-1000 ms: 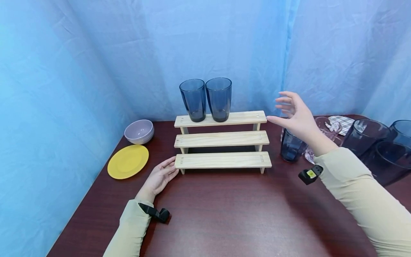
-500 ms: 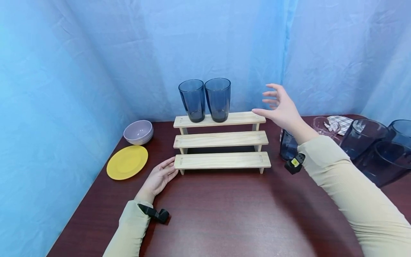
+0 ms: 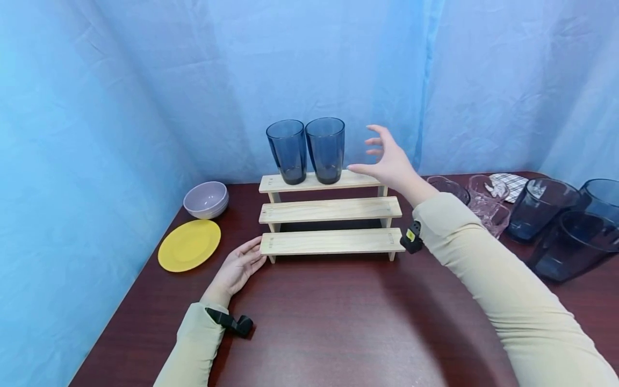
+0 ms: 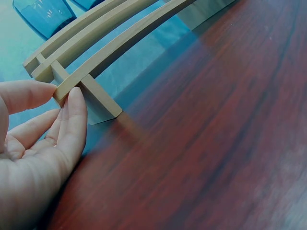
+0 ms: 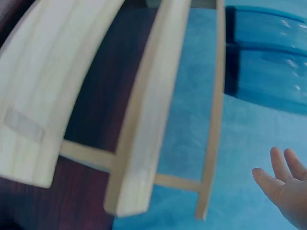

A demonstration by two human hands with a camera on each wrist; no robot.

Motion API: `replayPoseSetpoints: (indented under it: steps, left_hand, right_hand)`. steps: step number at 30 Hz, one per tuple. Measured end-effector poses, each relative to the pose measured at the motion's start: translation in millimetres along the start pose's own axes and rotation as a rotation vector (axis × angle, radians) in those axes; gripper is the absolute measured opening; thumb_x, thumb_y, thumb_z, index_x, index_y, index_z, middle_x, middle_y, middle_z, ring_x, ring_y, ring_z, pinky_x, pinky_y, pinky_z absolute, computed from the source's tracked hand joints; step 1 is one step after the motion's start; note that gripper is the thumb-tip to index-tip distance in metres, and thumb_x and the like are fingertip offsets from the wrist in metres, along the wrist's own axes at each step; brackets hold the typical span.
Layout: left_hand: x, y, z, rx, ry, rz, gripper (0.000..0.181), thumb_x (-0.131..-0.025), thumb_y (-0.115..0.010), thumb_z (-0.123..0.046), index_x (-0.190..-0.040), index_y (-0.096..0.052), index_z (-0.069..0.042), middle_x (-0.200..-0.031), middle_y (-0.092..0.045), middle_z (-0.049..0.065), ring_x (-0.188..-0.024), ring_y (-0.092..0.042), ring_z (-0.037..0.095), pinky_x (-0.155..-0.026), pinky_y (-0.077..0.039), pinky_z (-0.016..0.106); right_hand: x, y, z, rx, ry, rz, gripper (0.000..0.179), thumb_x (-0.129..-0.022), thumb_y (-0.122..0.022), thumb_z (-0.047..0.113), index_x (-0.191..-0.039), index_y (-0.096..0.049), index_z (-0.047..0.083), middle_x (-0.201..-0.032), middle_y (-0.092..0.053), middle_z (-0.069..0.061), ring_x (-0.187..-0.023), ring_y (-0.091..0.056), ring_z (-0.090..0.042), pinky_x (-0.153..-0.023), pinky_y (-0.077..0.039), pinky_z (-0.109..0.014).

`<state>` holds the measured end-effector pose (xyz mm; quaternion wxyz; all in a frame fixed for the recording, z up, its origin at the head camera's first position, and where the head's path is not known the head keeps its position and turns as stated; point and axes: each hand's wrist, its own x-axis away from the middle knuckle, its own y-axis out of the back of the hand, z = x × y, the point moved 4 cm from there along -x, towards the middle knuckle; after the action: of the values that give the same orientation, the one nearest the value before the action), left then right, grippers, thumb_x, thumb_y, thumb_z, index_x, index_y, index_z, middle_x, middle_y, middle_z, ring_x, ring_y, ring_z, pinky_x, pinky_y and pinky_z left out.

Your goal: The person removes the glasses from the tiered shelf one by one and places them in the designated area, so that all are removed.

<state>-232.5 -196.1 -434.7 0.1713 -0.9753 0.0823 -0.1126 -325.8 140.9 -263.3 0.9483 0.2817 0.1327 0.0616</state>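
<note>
A three-tier wooden display rack [image 3: 331, 209] stands on the dark red table. Two blue glass tumblers, a left one [image 3: 288, 153] and a right one [image 3: 326, 150], stand side by side on its top tier. My left hand [image 3: 238, 270] is at the left end of the lowest tier; in the left wrist view, thumb and fingers pinch the board's corner. Beside the right tumbler hovers my right hand [image 3: 389, 161], over the top tier's right end. Its fingers are spread in a wide curve, with nothing between them and a gap to the glass.
Left of the rack are a lilac bowl [image 3: 207, 200] and a yellow plate [image 3: 189, 245]. On the right stand several dark blue tumblers [image 3: 573, 247], pinkish clear glasses [image 3: 488, 207] and a checked white round piece [image 3: 513, 185]. Blue curtains [image 3: 232, 70] hang behind.
My right hand has moved left from above the glasses at the right to beside the right tumbler on the top tier. My left hand stays at the rack's corner.
</note>
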Motion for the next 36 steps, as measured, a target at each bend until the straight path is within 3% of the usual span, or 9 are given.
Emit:
replayPoseSetpoints:
  steps: [12, 23, 36]
  left_hand:
    - [1.9, 1.2, -1.5, -0.001, -0.003, -0.006, 0.056, -0.096, -0.036, 0.008, -0.149, -0.018, 0.003, -0.104, -0.059, -0.005, -0.090, -0.061, 0.003, -0.082, -0.051, 0.017]
    - [4.1, 3.3, -0.4, -0.005, -0.010, -0.002, 0.056, -0.097, -0.036, 0.008, -0.149, -0.017, 0.003, -0.105, -0.059, -0.006, -0.091, -0.061, 0.003, -0.082, -0.051, 0.017]
    - [4.8, 1.2, 0.3, 0.008, -0.007, -0.019, 0.056, -0.096, -0.037, 0.008, -0.149, -0.018, 0.003, -0.105, -0.058, -0.004, -0.090, -0.061, 0.003, -0.082, -0.051, 0.017]
  right_hand:
    - [-15.0, -35.3, 10.8, -0.048, -0.004, 0.000, 0.101, -0.075, -0.080, 0.030, -0.150, -0.012, 0.031, -0.146, -0.036, -0.012, -0.132, -0.040, -0.029, -0.099, -0.043, -0.051]
    - [-25.5, -45.0, 27.1, -0.079, 0.009, -0.021, 0.103, -0.075, -0.080, 0.028, -0.150, -0.009, 0.033, -0.147, -0.034, -0.014, -0.130, -0.043, -0.030, -0.097, -0.046, -0.048]
    - [-29.7, -52.6, 17.3, -0.061, 0.029, -0.060, 0.100, -0.077, -0.078, 0.026, -0.148, -0.007, 0.035, -0.144, -0.036, -0.017, -0.129, -0.044, -0.032, -0.098, -0.044, -0.049]
